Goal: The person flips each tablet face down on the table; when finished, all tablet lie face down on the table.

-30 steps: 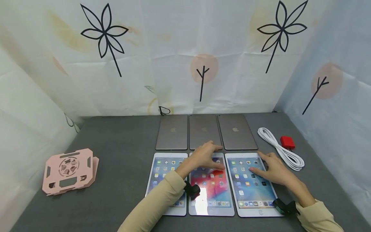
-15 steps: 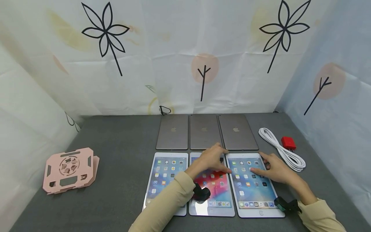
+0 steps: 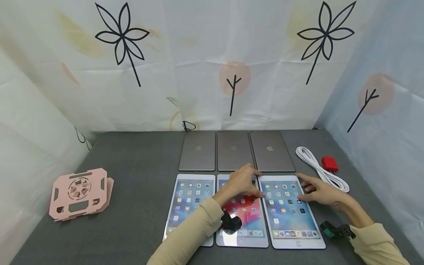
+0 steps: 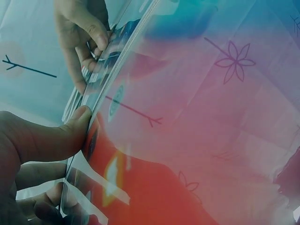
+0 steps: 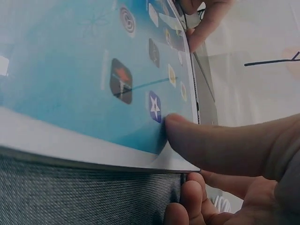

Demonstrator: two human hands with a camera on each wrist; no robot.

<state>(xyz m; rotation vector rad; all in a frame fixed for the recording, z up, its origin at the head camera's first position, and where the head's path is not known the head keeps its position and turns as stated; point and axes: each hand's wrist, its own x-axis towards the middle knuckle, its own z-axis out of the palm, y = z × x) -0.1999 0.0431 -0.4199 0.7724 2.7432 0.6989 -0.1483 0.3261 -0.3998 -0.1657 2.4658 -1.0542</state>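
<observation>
Head view showed a pink stand (image 3: 77, 193) at the lower left of the frame, on the grey table (image 3: 142, 165), then the left tablet (image 3: 185, 197) at lower centre, partly hidden by a sleeve (image 3: 185, 235). Right of it lay the middle tablet (image 3: 254, 224), crossed by the left hand (image 3: 241, 181), whose thumb and forefinger were spread apart, tips at the upper left corner of the right tablet (image 3: 288, 217), seeming to touch rather than clamp it. That tablet looked flat on the table, right of lower centre; the step in hand seemed to be adjusting it by its upper corners, and the next move called, I judged, for an even touch from both sides. Near its upper right corner the right hand (image 3: 322, 191) pinched it, thumb on the screen, other fingers curled at the edge; how firmly, I could not tell. Farther right lay a white cable (image 3: 332, 180) and a red plug (image 3: 329, 163)
</observation>
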